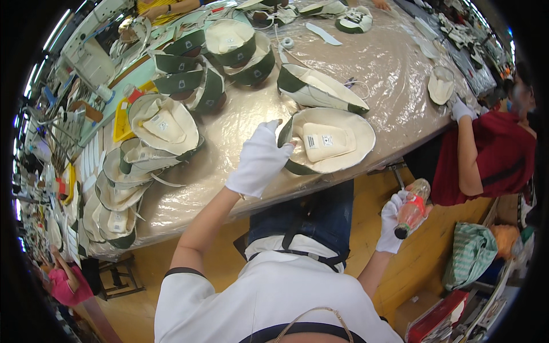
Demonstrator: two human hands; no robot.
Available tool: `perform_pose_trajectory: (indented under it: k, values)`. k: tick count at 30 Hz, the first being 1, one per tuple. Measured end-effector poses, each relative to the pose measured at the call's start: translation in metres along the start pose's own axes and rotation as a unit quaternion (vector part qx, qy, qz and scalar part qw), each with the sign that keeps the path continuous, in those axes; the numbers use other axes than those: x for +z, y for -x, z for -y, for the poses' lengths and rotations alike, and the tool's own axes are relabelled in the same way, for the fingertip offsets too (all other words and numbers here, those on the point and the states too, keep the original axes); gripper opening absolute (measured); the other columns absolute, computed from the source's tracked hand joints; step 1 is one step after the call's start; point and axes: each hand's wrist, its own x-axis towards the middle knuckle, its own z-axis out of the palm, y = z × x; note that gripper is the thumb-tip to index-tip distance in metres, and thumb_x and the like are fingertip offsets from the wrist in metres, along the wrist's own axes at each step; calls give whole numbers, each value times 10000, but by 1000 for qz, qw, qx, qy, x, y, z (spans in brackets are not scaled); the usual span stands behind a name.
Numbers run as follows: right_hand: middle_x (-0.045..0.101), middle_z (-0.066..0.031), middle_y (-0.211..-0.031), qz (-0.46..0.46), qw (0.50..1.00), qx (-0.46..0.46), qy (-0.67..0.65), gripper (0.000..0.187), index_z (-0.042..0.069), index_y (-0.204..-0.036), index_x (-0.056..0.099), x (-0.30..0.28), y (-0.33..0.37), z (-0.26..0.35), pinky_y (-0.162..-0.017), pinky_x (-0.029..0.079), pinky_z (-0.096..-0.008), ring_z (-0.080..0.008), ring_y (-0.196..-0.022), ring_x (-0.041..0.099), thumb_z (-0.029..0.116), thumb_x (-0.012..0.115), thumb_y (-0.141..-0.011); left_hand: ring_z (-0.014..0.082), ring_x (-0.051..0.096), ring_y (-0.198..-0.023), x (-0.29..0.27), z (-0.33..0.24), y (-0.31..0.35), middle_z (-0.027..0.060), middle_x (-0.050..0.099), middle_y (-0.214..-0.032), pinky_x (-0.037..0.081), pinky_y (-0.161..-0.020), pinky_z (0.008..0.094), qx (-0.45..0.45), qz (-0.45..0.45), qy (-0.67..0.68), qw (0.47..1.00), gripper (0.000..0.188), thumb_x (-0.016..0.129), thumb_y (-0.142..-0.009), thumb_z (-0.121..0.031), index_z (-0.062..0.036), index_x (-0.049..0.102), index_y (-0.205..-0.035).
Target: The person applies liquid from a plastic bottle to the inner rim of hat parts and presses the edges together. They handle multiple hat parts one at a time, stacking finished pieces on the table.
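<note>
My left hand (261, 159), in a white glove with bare fingertips, grips the heel edge of a cream-lined, green-heeled shoe upper (349, 123) lying on the table. My thumb is at the inner side of its opening, and a padded piece with printed labels shows within. Off the table's near edge, on my right, my gloved right hand (393, 220) is wrapped round a small bottle (413, 209) with a red band and a dark tip. The bottle is tilted, its tip toward me. Just beyond the held upper lies another white and green shoe upper (320, 88) on its side.
Stacked uppers (163, 123) fill the table's left side, with more green-heeled ones (231, 43) behind. A yellow tray (122, 120) sits beside them. Plastic film covers the table (394, 80). A co-worker in a red top (486, 157) works at right, near a striped bag (470, 254).
</note>
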Motion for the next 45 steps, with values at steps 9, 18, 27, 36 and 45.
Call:
perform_pose_trajectory:
  k: [9, 18, 27, 36, 45]
  values:
    - [628, -60, -958, -22, 999, 13, 25, 837, -3, -1331, 513, -20, 16, 12, -558, 352, -275, -133, -678, 439, 595, 758, -800, 332, 665, -970, 2, 16, 1, 185, 634, -1211, 546, -850, 383, 111, -39, -36, 992, 410, 661, -886, -226, -1, 609, -1225]
    - [625, -56, -928, -39, 998, 37, 46, 829, 6, -1324, 496, -8, -5, 1, -554, 350, -275, -131, -664, 442, 617, 726, -812, 360, 629, -944, -10, 11, -59, 166, 611, -1062, 529, -818, 434, 300, 126, -181, 928, 185, 613, -874, -125, -25, 663, -1022]
    - [622, -59, -942, -42, 998, 24, 51, 818, 12, -1340, 493, -14, 5, 7, -580, 352, -288, -132, -689, 447, 600, 732, -824, 362, 694, -830, -15, -14, -120, 182, 693, -849, 550, -728, 432, 312, 450, -418, 725, 153, 673, -835, -138, 1, 723, -877]
    - [615, -136, -1137, -32, 926, -2, 376, 803, 13, -1308, 495, 30, 5, 21, -745, 477, -301, -185, -884, 569, 418, 844, -710, 395, 684, -767, 0, -30, -60, 237, 671, -778, 540, -701, 447, 421, 417, -285, 754, 217, 608, -813, -155, 39, 704, -833]
    - [527, -240, -1321, 315, 305, 220, 871, 534, 29, -1060, 599, 133, -30, -61, -764, 540, -424, -369, -906, 653, 193, 790, -589, 423, 679, -840, 43, -64, -47, 294, 678, -904, 522, -761, 461, 155, 505, -41, 848, 343, 545, -829, -213, 65, 696, -961]
